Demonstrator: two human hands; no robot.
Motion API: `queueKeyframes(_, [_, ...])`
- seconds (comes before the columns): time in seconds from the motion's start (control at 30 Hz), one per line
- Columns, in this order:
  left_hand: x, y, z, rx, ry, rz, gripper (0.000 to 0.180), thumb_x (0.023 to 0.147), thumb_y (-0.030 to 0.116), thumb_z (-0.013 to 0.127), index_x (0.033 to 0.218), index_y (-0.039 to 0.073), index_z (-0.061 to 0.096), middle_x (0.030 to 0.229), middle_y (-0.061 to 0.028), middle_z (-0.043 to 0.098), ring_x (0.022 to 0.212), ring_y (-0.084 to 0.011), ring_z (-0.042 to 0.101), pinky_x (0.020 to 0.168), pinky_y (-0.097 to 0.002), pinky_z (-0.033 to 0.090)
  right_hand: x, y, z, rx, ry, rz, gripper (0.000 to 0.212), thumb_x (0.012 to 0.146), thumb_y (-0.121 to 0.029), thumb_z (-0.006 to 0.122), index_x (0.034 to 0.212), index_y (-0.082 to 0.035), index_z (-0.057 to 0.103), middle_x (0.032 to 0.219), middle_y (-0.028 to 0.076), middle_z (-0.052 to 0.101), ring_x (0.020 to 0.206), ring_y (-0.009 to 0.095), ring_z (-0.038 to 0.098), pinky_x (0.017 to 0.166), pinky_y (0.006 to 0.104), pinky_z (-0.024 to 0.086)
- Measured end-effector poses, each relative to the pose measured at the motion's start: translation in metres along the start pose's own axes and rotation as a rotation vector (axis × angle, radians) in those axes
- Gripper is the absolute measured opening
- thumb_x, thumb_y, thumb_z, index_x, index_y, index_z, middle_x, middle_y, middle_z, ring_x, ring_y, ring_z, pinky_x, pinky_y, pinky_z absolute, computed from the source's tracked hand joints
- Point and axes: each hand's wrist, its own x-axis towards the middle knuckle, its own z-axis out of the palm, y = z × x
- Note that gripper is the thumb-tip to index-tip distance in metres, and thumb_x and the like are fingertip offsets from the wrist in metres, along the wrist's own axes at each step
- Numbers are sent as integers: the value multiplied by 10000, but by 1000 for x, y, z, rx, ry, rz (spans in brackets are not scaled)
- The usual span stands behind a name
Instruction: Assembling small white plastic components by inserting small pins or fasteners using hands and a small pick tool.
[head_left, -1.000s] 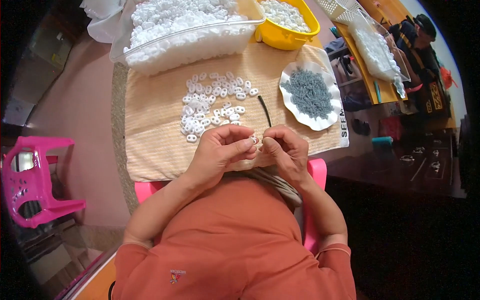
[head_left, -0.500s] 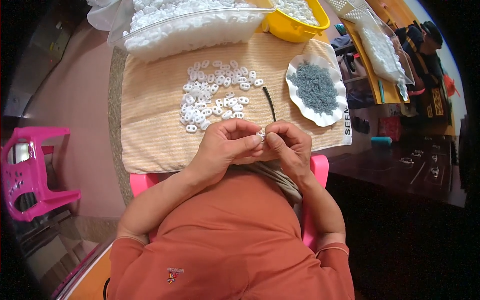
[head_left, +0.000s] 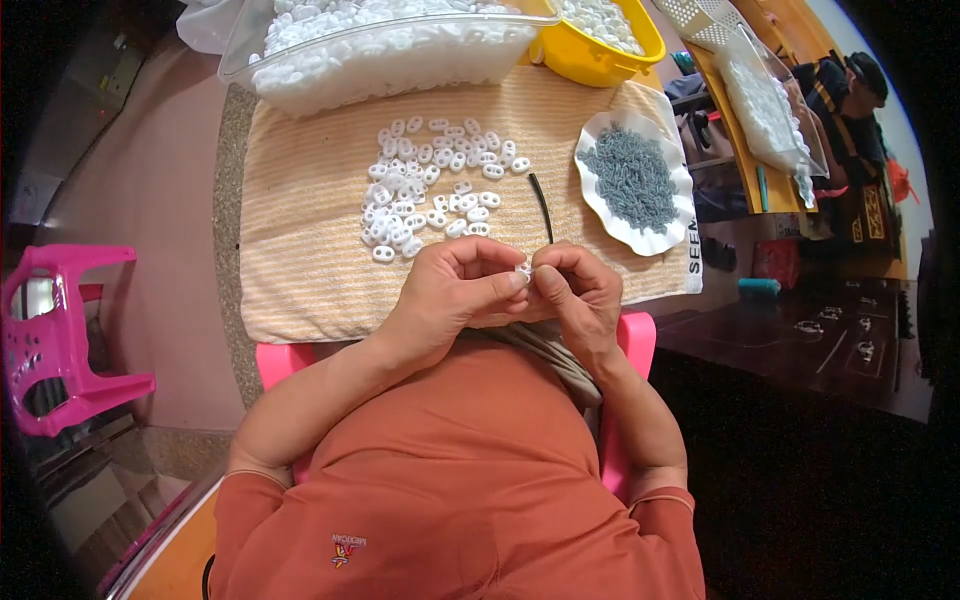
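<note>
Close to the table's front edge, my left hand (head_left: 455, 285) pinches a small white plastic piece (head_left: 523, 269) between thumb and forefinger. My right hand (head_left: 580, 295) meets it from the right, thumb and forefinger pressed together against the piece's end; whatever lies inside that pinch is hidden. Beyond my hands, many white oval pieces with two holes (head_left: 405, 185) lie loosely spread on the striped towel (head_left: 310, 220). A thin black rod (head_left: 541, 207) rests just past my right fingers. Farther right, a white wavy-rimmed plate (head_left: 651, 242) holds a heap of small grey pieces (head_left: 632, 175).
At the back stand a clear bin (head_left: 400, 75) full of white pieces and a yellow basin (head_left: 590, 68) of pale pieces. A pink stool (head_left: 75, 340) is on the floor at left. At far right, another person (head_left: 845, 105) is beside a clear tray (head_left: 765, 110) of white pieces.
The whole view has shifted slightly. Both hands keep the same pinching pose around the white piece, with barely any finger movement.
</note>
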Motion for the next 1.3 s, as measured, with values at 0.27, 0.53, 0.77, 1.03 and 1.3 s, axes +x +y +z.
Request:
queueKeyframes(0.27, [0, -2, -1, -8, -1, -18, 204, 882, 75, 663, 1059, -1, 594, 921, -61, 655, 818, -123, 645, 739, -258, 564, 0, 3, -1, -3, -9, 14, 95, 931, -96, 607, 928, -2, 596, 845, -4, 618, 774, 52, 580, 700, 207, 488])
queueKeyframes(0.53, [-1, -2, 2, 14, 17, 21, 180, 874, 40, 656, 1036, -23, 608, 911, -93, 672, 802, -140, 655, 748, -270, 565, 0, 2, 0, -17, -16, 11, 79, 929, -73, 597, 906, 3, 599, 842, 1, 622, 770, 58, 587, 698, 212, 496])
queueKeyframes(0.77, [-2, -6, 2, 52, 46, 38, 182, 870, 26, 654, 1038, -35, 615, 919, -103, 673, 798, -145, 661, 735, -275, 576, 1, 0, 0, -18, -61, 20, 73, 922, -52, 592, 894, 13, 608, 831, 28, 639, 760, 78, 606, 690, 228, 511])
queueKeyframes(1.03, [0, -6, 0, 107, 23, 84, 181, 872, 40, 658, 1033, -33, 619, 916, -95, 669, 793, -135, 655, 732, -269, 578, 2, 0, -2, -20, -68, 21, 77, 921, -41, 580, 918, 26, 620, 848, 44, 654, 765, 84, 608, 692, 233, 513])
queueKeyframes(1.3, [0, -4, 0, 66, 66, 61, 190, 883, 50, 646, 1051, -33, 617, 891, -78, 663, 788, -124, 647, 720, -265, 576, 2, 6, -11, -2, -57, 86, 152, 912, -53, 621, 1025, 43, 653, 956, 72, 660, 830, 109, 619, 747, 229, 499])
